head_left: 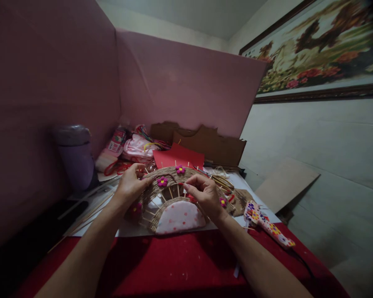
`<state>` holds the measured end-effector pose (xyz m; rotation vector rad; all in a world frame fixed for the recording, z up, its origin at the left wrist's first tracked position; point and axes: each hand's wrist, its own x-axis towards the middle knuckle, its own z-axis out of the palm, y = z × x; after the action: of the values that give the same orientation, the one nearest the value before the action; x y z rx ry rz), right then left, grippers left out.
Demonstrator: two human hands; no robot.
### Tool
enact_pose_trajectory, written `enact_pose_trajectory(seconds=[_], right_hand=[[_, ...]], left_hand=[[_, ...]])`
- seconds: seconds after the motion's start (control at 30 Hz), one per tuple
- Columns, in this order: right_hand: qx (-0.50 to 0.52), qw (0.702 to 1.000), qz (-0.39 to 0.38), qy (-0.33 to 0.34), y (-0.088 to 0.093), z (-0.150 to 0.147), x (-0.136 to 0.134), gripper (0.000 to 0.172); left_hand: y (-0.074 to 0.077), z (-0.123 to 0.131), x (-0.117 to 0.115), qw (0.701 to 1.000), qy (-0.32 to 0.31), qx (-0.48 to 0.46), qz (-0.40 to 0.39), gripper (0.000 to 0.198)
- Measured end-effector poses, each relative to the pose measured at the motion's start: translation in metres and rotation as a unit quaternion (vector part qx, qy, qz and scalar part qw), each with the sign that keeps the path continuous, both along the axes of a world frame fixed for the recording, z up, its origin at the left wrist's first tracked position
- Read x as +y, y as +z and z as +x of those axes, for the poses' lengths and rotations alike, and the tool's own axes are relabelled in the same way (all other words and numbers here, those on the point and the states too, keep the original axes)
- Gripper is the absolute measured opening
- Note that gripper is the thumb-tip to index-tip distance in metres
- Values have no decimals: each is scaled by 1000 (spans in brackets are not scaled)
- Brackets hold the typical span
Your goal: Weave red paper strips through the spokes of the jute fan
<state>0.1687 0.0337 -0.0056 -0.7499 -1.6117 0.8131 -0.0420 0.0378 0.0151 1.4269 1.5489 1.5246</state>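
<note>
A half-round, fan-shaped craft piece [152, 188] of twine woven over thin sticks stands tilted at the table's front. Pink-purple flowers [162, 181] with yellow centres dot its outer band. A white padded half-circle [180, 217] with pinkish spots fills its lower middle. My left hand [132, 182] grips the band at its upper left, thumb on the near face. Thumb and forefinger pinched, my right hand [205, 192] is over the gap between the outer band and the padded part. Something small and reddish shows near its fingertips, too small to name.
A flower-patterned glue gun [267, 225] with a cord lies at right on the red cloth [161, 265]. Red paper [178, 155], cut cardboard [211, 142] and a pile of bags [139, 148] sit behind. At left stands a purple tumbler [76, 159] near loose sticks.
</note>
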Motion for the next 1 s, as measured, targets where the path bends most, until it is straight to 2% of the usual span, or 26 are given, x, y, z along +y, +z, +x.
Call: enact_pose_trajectory(seconds=[0.07, 0.13, 0.37, 0.6, 0.83, 0.9, 1.0], right_hand=[[0, 1000, 0, 2, 0, 0, 0, 11], [-2, 1000, 1, 1, 0, 0, 0, 11], [-2, 1000, -2, 2, 1, 0, -2, 12], [-4, 1000, 2, 1, 0, 1, 0, 11], [-3, 1000, -1, 0, -1, 0, 0, 11], [-2, 1000, -6, 2, -1, 1, 0, 11], [0, 1000, -2, 0, -1, 1, 0, 12]], left_hand=[[1, 0, -1, 999, -32, -7, -12, 53], [0, -1, 0, 999, -38, 8, -13, 55], [-9, -1, 4, 996, 39, 76, 19, 46], [-5, -1, 2, 997, 23, 71, 21, 43], [-10, 1, 3, 993, 64, 97, 35, 41], [-5, 1, 1, 996, 47, 73, 25, 41], [5, -3, -3, 999, -30, 23, -4, 46]])
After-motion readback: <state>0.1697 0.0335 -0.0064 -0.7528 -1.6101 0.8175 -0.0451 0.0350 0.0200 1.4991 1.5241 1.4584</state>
